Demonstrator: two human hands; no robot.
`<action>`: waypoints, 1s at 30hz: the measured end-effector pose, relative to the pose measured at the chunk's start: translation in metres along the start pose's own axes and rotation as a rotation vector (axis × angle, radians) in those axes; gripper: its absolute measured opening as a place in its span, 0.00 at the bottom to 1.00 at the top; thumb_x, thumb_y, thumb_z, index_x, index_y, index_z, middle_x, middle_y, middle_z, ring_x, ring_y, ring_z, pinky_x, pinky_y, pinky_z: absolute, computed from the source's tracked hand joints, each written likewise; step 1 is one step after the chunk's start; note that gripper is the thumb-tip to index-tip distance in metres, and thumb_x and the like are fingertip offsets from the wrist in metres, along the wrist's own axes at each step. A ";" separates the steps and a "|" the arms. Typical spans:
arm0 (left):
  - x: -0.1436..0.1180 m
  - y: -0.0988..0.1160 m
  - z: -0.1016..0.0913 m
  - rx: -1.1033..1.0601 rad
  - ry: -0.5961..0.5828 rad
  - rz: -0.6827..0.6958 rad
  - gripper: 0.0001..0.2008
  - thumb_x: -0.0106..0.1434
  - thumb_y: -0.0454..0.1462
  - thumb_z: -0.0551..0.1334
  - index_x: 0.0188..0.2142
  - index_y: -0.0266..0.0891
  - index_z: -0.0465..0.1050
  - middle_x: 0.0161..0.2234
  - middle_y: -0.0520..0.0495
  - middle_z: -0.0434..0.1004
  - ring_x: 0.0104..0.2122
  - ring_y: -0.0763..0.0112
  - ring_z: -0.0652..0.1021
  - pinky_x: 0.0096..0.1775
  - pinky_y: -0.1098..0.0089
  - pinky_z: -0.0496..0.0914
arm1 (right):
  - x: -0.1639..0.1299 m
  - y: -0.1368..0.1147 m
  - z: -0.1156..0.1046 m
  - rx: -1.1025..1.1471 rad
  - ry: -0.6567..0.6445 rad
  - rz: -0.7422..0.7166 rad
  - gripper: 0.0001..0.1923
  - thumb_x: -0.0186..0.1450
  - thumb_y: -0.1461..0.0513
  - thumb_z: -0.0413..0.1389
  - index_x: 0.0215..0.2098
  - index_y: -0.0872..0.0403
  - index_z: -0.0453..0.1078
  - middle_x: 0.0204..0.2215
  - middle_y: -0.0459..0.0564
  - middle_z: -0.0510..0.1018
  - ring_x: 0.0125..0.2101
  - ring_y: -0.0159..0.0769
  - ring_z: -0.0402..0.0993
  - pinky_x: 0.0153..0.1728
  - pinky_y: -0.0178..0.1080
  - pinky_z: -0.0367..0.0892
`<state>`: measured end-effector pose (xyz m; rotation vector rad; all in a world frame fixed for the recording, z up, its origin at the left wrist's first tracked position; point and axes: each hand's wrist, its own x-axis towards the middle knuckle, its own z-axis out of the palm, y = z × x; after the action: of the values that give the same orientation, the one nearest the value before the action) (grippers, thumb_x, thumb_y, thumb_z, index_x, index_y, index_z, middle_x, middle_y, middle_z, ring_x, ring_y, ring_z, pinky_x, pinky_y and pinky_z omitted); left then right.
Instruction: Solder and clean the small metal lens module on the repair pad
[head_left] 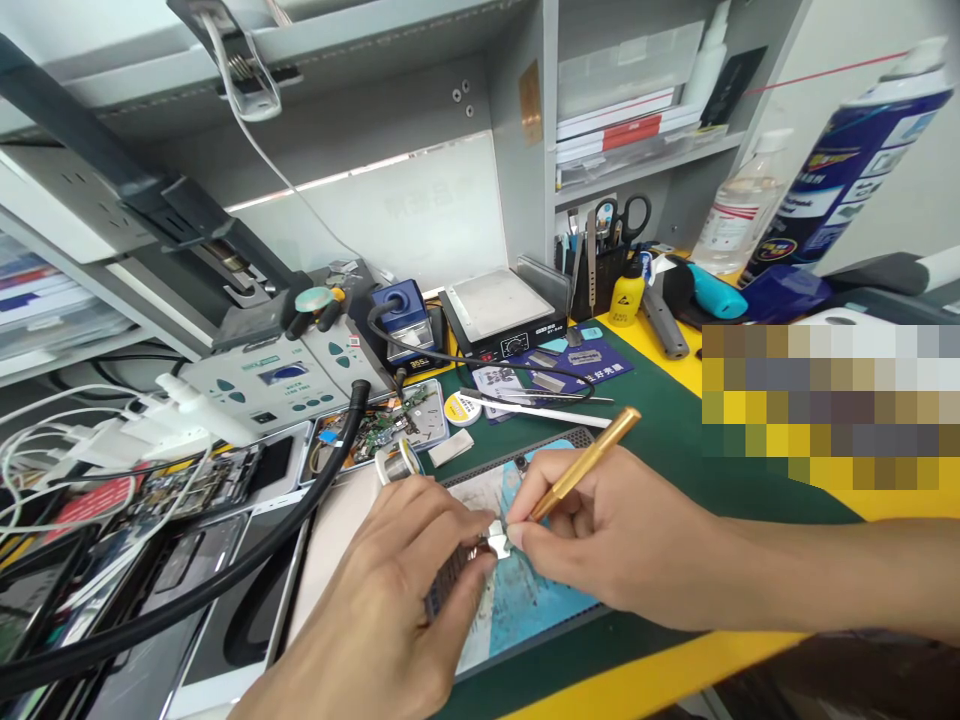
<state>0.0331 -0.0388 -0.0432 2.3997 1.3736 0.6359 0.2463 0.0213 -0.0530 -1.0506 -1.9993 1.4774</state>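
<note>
While the left hand (397, 590) keeps a closed grip on a small metal part (496, 538) over the blue mat (525, 600), the right hand (607, 540) pinches a gold tool (585, 463) against it.

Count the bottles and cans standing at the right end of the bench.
3: a small yellow bottle beside the tool holder, a clear bottle under the shelf, a big blue spray can far right. Others may be hidden.

A pixelated block (829, 405) hides the bench's right side, spray can (855, 160) cut off
</note>
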 end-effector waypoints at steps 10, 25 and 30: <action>0.001 0.000 -0.001 0.001 0.003 -0.002 0.13 0.68 0.31 0.58 0.51 0.44 0.71 0.40 0.47 0.73 0.43 0.65 0.73 0.43 0.63 0.69 | 0.000 -0.004 0.000 -0.021 -0.005 0.008 0.02 0.63 0.62 0.56 0.31 0.52 0.69 0.16 0.38 0.64 0.18 0.27 0.60 0.18 0.31 0.54; 0.003 0.005 -0.004 0.002 -0.003 -0.008 0.10 0.69 0.31 0.57 0.47 0.41 0.72 0.39 0.47 0.73 0.41 0.66 0.73 0.42 0.63 0.69 | 0.000 -0.004 0.000 -0.028 -0.010 0.006 0.01 0.63 0.63 0.56 0.32 0.51 0.69 0.16 0.37 0.64 0.17 0.27 0.59 0.18 0.30 0.54; 0.004 0.003 -0.002 0.003 -0.007 -0.009 0.11 0.69 0.31 0.57 0.48 0.40 0.72 0.39 0.47 0.73 0.41 0.67 0.73 0.43 0.62 0.69 | 0.000 -0.003 -0.001 -0.037 -0.016 -0.002 0.01 0.63 0.62 0.56 0.33 0.51 0.69 0.16 0.37 0.64 0.18 0.27 0.59 0.18 0.30 0.53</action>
<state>0.0357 -0.0368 -0.0392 2.3943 1.3831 0.6221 0.2455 0.0212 -0.0497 -1.0541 -2.0451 1.4575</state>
